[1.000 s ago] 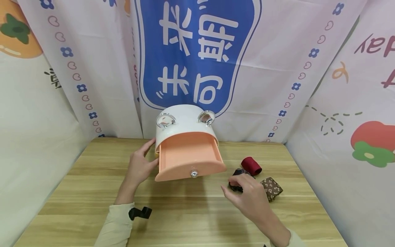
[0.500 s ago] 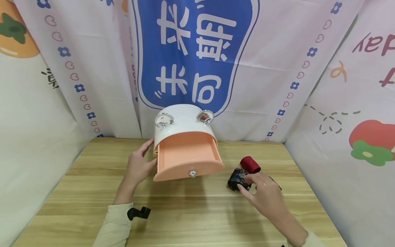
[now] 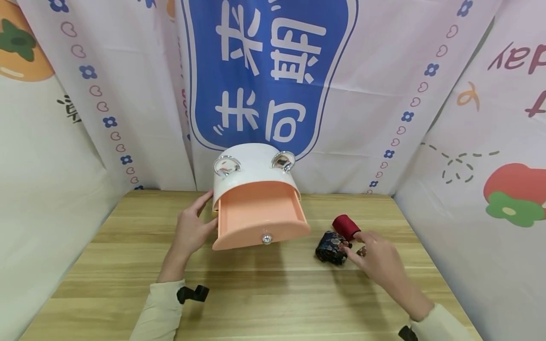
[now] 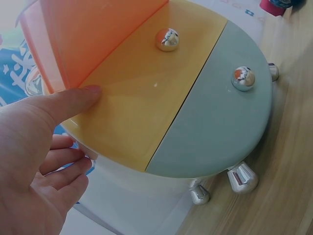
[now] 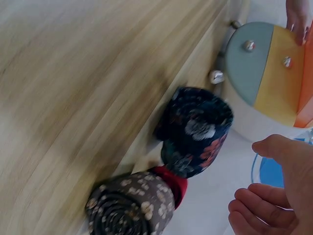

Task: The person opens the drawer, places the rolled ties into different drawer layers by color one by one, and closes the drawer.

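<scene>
A small white drawer cabinet [image 3: 256,163] stands at the back of the table, its peach top drawer [image 3: 262,208] pulled out. Below that drawer, the yellow drawer [image 4: 129,103] and the grey-green drawer [image 4: 210,107] are closed. My left hand [image 3: 195,229] holds the cabinet's left edge, thumb on the yellow front and fingers along the side. My right hand [image 3: 381,260] hovers over the rolled neckties with thumb and fingers apart, holding nothing. A dark floral rolled tie [image 5: 198,129], a crimson one [image 3: 346,227] and a brown floral one [image 5: 139,200] lie close together; the hand mostly hides the brown one in the head view.
The wooden table [image 3: 256,303] is bounded by a printed cloth [image 3: 362,118] at the back and white side panels [image 3: 482,227]. The pulled-out drawer juts forward over the table. Silver feet [image 4: 243,178] raise the cabinet.
My right hand has moved right, from over the dark floral tie towards the brown one, uncovering the dark one and covering the brown. The left hand and cabinet have stayed put.
</scene>
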The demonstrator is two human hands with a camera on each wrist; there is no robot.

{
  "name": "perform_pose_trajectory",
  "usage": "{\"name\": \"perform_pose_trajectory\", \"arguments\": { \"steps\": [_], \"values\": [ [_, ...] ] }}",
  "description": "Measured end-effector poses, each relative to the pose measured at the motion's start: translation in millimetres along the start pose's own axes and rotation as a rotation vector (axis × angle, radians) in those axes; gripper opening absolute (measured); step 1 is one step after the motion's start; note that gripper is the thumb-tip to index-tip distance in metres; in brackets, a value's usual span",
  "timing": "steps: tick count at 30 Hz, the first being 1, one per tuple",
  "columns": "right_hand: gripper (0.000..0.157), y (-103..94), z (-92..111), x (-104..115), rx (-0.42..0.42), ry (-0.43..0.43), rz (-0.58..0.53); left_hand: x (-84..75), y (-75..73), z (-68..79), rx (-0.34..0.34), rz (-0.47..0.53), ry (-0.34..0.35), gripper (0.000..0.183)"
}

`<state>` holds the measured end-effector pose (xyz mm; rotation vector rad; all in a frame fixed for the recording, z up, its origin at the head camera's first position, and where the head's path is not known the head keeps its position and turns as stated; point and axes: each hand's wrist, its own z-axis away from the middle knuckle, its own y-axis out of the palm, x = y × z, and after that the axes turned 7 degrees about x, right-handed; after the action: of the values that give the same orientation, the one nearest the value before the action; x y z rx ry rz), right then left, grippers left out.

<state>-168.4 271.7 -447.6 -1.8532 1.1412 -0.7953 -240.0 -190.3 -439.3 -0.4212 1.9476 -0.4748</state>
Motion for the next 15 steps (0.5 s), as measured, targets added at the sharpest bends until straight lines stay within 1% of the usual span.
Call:
{"name": "perform_pose_trajectory", "arguments": {
  "steps": [5,12,15],
  "values": [
    [0.038,1.0,-4.9,-14.0,0.109,0.068,-0.012,0.3,-1.0,-0.2,0.017,0.01,-0.004,0.072],
    [0.035,3.2,-18.4,-28.9,0.217,0.119,-0.046,1.5,-1.5,0.7,0.014,0.034,-0.005,0.072],
    [0.037,6.3,-24.9,-32.9,0.258,0.151,-0.062,2.5,-2.1,1.7,0.014,0.038,-0.001,0.073]
  ]
}}
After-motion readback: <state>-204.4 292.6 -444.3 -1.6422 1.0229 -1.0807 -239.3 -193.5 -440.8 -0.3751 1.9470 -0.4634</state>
